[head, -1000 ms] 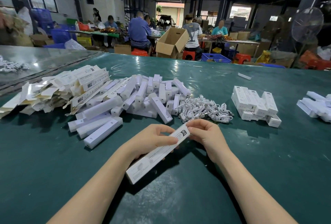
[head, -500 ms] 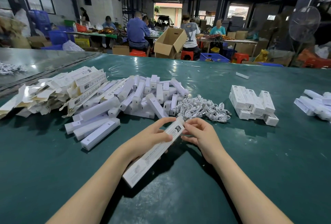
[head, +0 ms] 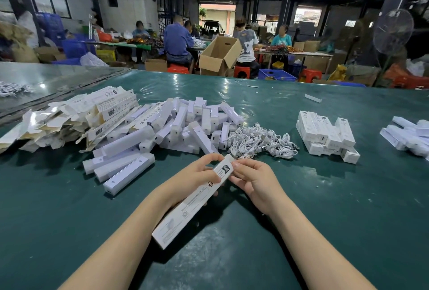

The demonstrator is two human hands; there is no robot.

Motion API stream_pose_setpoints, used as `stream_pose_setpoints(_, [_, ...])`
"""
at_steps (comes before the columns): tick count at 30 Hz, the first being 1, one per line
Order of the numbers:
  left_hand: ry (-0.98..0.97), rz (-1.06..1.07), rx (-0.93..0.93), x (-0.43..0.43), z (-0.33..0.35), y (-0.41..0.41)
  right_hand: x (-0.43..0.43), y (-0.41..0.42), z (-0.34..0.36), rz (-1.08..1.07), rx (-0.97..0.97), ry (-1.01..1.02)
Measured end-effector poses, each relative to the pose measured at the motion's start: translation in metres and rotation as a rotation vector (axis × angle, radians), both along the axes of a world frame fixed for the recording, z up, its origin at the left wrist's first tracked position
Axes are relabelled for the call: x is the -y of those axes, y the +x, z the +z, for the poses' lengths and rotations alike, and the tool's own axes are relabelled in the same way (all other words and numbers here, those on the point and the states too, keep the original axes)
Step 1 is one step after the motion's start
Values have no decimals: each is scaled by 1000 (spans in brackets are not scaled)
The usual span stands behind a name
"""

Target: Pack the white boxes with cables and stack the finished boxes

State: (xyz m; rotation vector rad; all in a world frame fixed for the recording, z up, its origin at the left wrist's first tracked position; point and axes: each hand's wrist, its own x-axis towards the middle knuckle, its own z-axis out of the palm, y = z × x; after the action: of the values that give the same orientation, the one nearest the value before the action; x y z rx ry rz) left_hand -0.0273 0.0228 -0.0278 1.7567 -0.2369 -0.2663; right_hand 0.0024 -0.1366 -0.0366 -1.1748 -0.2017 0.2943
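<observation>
where the held box lies: a long, slim white cardboard box (head: 197,199) with printed text slants above the table (head: 69,220), its far end just on the near side of the cable heap (head: 260,141).
left hand (head: 192,179): fingers curled round the box's upper half, the rest of the box running back beside the forearm.
right hand (head: 255,180): bent fingertips pinch the box's far end.
cable heap: a tangle of thin white coiled cables lying on the table.
loose boxes (head: 185,125): a jumble of smooth white rectangular bars, left of the cable heap and right up against it.
flat cartons (head: 69,118): creased, printed card, farther left of the cable heap.
finished stack (head: 325,134): a squared block of closed white boxes, right of the cable heap and apart from it.
table: a dark green sheet, shiny and wrinkled beyond the cable heap.
</observation>
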Motion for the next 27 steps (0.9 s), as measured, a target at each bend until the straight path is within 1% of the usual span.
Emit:
stream_pose_setpoints(2, [2, 13, 29, 1, 0, -1, -1, -2, 0, -33, 59, -30])
stream_pose_setpoints(5, [2, 66, 67, 2, -3, -1, -2, -4, -3, -186, 233, -220])
stream_pose_setpoints(7, [-9, 111, 78, 2, -6, 0, -2, -4, -3, -255, 305, -282])
stream_pose_setpoints(9, [-15, 139, 105, 2, -7, 2, -2, -4, -3, -251, 272, -230])
stream_pose_setpoints(12, [-56, 133, 121, 4, -7, 2, -2, -2, -1, -198, 170, -171])
stream_pose_setpoints(15, [-103, 127, 123, 6, -7, 2, -1, 1, 0, -167, 56, -61])
stream_pose_setpoints(20, [-116, 114, 121, 7, -5, -1, -1, 1, 0, -172, -10, 12])
stream_pose_setpoints(23, [-105, 115, 125, 9, -3, -2, 0, 0, 0, -189, 15, -27])
stream_pose_setpoints(27, [-85, 206, 157, 9, -2, -3, -3, -3, 1, -199, 142, -134])
